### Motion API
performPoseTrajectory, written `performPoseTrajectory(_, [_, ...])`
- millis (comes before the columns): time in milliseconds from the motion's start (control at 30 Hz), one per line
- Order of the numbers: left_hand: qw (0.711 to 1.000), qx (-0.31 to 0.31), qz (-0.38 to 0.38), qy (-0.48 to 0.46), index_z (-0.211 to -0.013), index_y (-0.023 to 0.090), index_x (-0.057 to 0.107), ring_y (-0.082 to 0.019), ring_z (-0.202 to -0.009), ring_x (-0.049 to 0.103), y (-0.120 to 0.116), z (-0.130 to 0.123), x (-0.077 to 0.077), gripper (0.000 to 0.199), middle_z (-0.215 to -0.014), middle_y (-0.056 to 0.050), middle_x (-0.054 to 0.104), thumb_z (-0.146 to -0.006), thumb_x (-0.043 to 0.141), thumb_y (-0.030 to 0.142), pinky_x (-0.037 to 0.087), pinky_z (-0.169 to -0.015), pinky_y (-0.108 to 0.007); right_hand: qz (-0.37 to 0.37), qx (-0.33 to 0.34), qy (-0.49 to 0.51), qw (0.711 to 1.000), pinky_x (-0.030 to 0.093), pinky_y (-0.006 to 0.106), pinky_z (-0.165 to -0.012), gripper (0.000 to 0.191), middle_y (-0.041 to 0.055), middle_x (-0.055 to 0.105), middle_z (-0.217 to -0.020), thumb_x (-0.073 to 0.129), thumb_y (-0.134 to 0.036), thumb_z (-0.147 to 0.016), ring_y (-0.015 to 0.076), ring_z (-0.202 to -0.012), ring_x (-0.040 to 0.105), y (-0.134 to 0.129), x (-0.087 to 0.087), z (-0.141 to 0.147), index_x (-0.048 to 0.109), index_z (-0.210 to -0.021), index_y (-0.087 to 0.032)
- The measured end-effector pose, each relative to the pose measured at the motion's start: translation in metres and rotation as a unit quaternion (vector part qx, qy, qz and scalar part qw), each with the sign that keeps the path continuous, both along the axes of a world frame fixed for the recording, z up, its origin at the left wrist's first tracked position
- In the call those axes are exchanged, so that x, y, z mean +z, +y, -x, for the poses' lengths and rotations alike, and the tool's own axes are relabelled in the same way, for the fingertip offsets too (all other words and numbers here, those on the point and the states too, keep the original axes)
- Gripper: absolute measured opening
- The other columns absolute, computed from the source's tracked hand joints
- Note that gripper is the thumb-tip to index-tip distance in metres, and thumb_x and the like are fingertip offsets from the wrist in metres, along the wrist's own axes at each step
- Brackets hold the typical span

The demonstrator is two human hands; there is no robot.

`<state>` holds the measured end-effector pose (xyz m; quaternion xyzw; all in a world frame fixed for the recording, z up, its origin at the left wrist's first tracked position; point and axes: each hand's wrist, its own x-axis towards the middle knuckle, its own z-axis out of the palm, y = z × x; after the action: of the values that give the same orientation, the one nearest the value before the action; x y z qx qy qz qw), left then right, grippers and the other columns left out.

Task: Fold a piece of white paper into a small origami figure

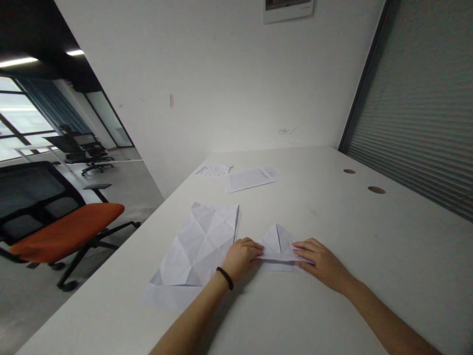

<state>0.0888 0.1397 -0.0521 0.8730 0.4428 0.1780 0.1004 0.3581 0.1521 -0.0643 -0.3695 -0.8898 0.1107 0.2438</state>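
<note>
A folded sheet of white paper lies on the table between my hands, with a pointed top, a centre crease and a flap along its lower edge. My left hand, with a dark band at the wrist, grips the paper's left end with curled fingers. At the right end, my right hand has its fingers over the paper and its thumb at the lower edge. The fingertips cover both ends of the fold. Left of my left hand rests a larger creased white sheet, on top of other paper.
Printed sheets lie farther back on the white table. Two round holes are near its right edge, beside a blind-covered window. An orange-seated chair stands on the left, and a white wall rises behind.
</note>
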Motion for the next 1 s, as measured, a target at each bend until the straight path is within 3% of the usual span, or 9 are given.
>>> performPoseTrajectory(100, [0.998,0.044,0.022,-0.036,-0.085,0.023,0.068,-0.016,-0.089,0.056,-0.001,0.0,0.002,0.014,-0.095,0.001,0.067,-0.079,0.055,0.021,0.042,-0.081,-0.026,0.042,-0.026,0.035,0.998,0.043,0.037,-0.085,0.025,0.0064,0.064,-0.104,0.048,-0.035,-0.083,0.0197,-0.096,0.054,0.0,0.0,-0.001,0.065,-0.098,-0.023])
performPoseTrajectory(267, [0.989,0.135,0.042,-0.05,-0.078,0.021,0.068,-0.018,-0.083,0.057,-0.001,-0.001,0.007,0.018,-0.082,-0.002,0.068,-0.081,0.052,0.028,0.041,-0.076,-0.026,0.107,-0.106,0.092,0.984,0.045,0.031,-0.078,0.026,0.0062,0.066,-0.091,0.044,-0.036,-0.083,0.0183,-0.086,0.059,0.005,-0.005,-0.004,0.064,-0.085,-0.019])
performPoseTrajectory(433, [0.976,0.215,0.038,-0.018,-0.079,0.018,0.066,-0.017,-0.076,0.056,-0.001,-0.001,0.006,0.017,-0.077,-0.005,0.063,-0.079,0.054,0.029,0.04,-0.068,-0.024,0.099,-0.196,0.08,0.972,0.044,0.027,-0.062,0.024,0.0044,0.065,-0.075,0.049,-0.04,-0.078,0.0184,-0.069,0.06,0.008,-0.007,-0.002,0.06,-0.075,-0.019])
performPoseTrajectory(567, [0.969,0.243,0.039,-0.005,-0.085,0.018,0.063,-0.018,-0.072,0.056,0.0,-0.002,0.001,0.016,-0.075,-0.005,0.061,-0.079,0.054,0.028,0.039,-0.065,-0.026,0.095,-0.239,0.063,0.964,0.044,0.027,-0.058,0.019,0.0021,0.065,-0.069,0.052,-0.039,-0.075,0.0185,-0.062,0.06,0.008,-0.006,0.001,0.058,-0.076,-0.021])
performPoseTrajectory(700, [0.971,0.239,0.028,0.005,-0.096,0.018,0.057,-0.021,-0.086,0.056,-0.001,-0.005,-0.001,0.019,-0.083,-0.005,0.062,-0.08,0.052,0.026,0.037,-0.076,-0.031,0.077,-0.231,0.095,0.965,0.047,0.032,-0.066,0.019,0.0038,0.066,-0.084,0.052,-0.034,-0.074,0.0206,-0.074,0.062,0.01,-0.013,0.001,0.055,-0.09,-0.024])
performPoseTrajectory(800, [0.971,0.237,0.026,0.029,-0.107,0.017,0.05,-0.022,-0.093,0.054,-0.002,-0.007,0.0,0.027,-0.087,-0.006,0.062,-0.081,0.05,0.024,0.036,-0.079,-0.033,0.048,-0.187,0.112,0.975,0.046,0.036,-0.078,0.021,0.0052,0.064,-0.096,0.048,-0.03,-0.077,0.0212,-0.088,0.06,0.012,-0.019,0.0,0.055,-0.096,-0.024])
performPoseTrajectory(1000, [0.974,0.22,0.027,0.049,-0.109,0.02,0.048,-0.022,-0.097,0.05,-0.003,-0.007,0.0,0.027,-0.093,-0.005,0.061,-0.082,0.046,0.018,0.035,-0.081,-0.034,0.043,-0.135,0.087,0.986,0.048,0.031,-0.073,0.019,0.0051,0.059,-0.084,0.044,-0.027,-0.083,0.0179,-0.079,0.059,0.013,-0.023,-0.001,0.061,-0.086,-0.021])
